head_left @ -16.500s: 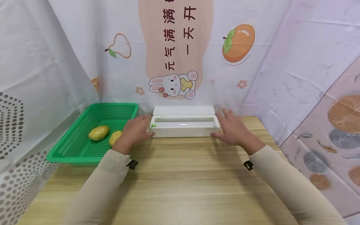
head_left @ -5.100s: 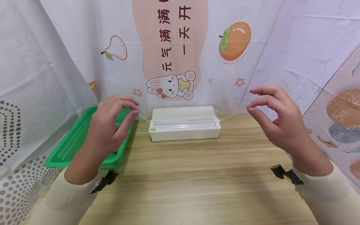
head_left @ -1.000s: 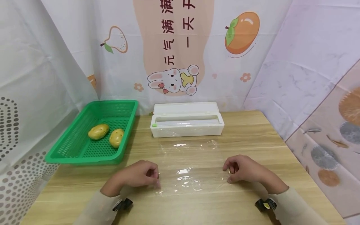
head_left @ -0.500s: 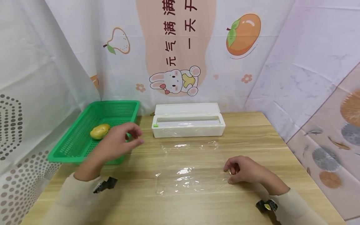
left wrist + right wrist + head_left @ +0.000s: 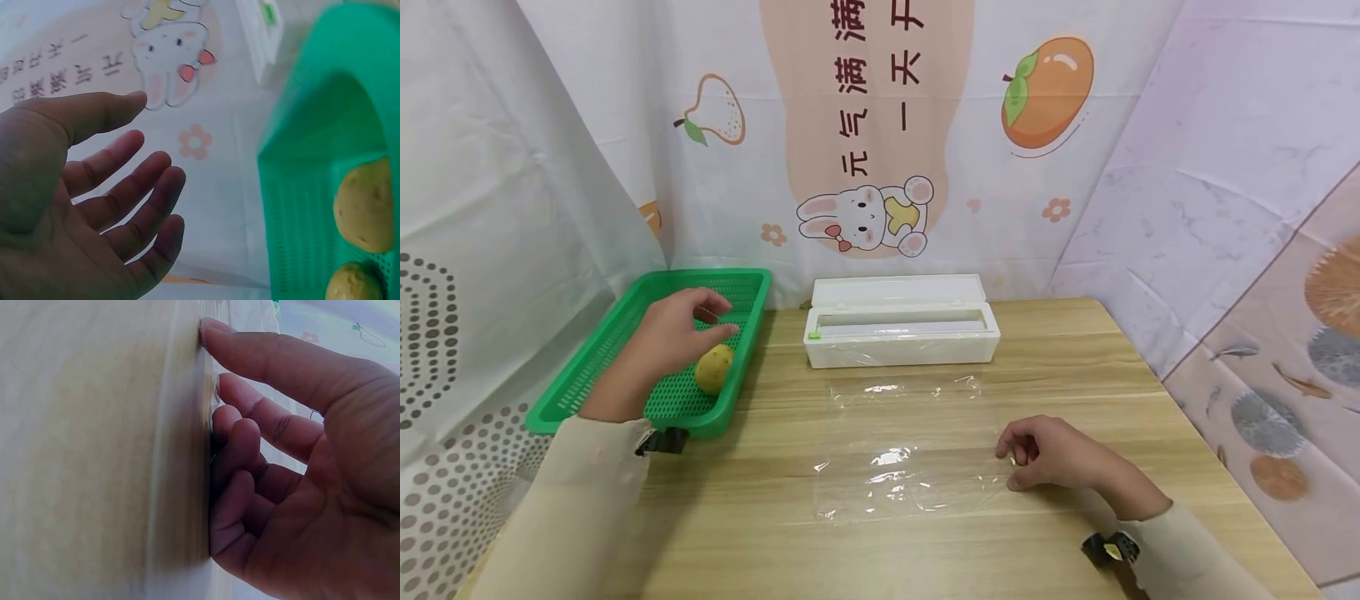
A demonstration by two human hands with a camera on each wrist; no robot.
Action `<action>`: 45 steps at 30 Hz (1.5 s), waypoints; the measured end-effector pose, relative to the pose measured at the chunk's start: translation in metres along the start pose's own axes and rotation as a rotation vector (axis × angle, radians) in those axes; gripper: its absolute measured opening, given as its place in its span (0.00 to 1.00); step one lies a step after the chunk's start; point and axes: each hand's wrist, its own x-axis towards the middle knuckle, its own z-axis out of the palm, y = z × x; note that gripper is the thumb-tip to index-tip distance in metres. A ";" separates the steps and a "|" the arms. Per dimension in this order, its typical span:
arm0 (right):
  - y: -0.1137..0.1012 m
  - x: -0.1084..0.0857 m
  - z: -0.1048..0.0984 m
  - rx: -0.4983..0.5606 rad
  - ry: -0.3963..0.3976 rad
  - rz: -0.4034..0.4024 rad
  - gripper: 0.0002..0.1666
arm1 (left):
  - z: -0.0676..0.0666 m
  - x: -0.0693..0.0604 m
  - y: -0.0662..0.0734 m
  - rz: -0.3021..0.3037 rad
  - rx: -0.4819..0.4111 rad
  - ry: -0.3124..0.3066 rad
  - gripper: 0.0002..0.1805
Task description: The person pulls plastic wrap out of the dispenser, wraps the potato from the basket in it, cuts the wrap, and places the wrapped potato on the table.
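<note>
- Two potatoes (image 5: 365, 203) sit inside the green basket (image 5: 756, 321) on the left. I see both through the left wrist camera, but from the head camera I see just one, because the left hand (image 5: 673, 333) covers the other.
- The left hand is up above the basket. Its fingers bend softly, with a wide gap between them and the thumb. In the left wrist view, I see them apart from the potatoes.
- The right hand (image 5: 1048, 454) is down low at the right edge of the clear film (image 5: 910, 425). Its fingers are curled, and its thumb and pointing finger touch the film. From over here, I cannot tell if they pinch it or only press on it.
- The film is spread out on the wooden table (image 5: 775, 542), in front of the white box (image 5: 902, 353). It looks shiny and a bit wrinkly.
- The white box is at the back of the table, to the right of the basket. Its lid (image 5: 898, 290) is tipped back, and I can see a white roll (image 5: 898, 327) inside. A little green piece (image 5: 815, 335) is at the left end.
- Behind it all, I see a cloth (image 5: 722, 208) with a bunny (image 5: 861, 218) and a big orange fruit (image 5: 1051, 93) on it.
</note>
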 end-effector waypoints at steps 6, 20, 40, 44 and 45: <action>0.000 0.000 0.000 -0.012 0.007 -0.006 0.22 | -0.004 0.014 -0.014 -0.050 -0.018 -0.034 0.24; 0.001 0.000 0.001 -0.019 0.007 -0.004 0.21 | -0.006 0.041 -0.044 -0.134 -0.019 -0.139 0.31; 0.001 -0.001 0.001 -0.019 0.015 0.009 0.21 | 0.008 0.049 -0.085 -0.353 -0.121 -0.369 0.49; 0.001 0.000 0.001 -0.030 0.016 0.004 0.21 | 0.012 0.047 -0.087 -0.385 -0.169 -0.434 0.49; 0.001 -0.001 0.001 -0.032 0.017 0.005 0.21 | 0.014 0.047 -0.088 -0.390 -0.177 -0.444 0.50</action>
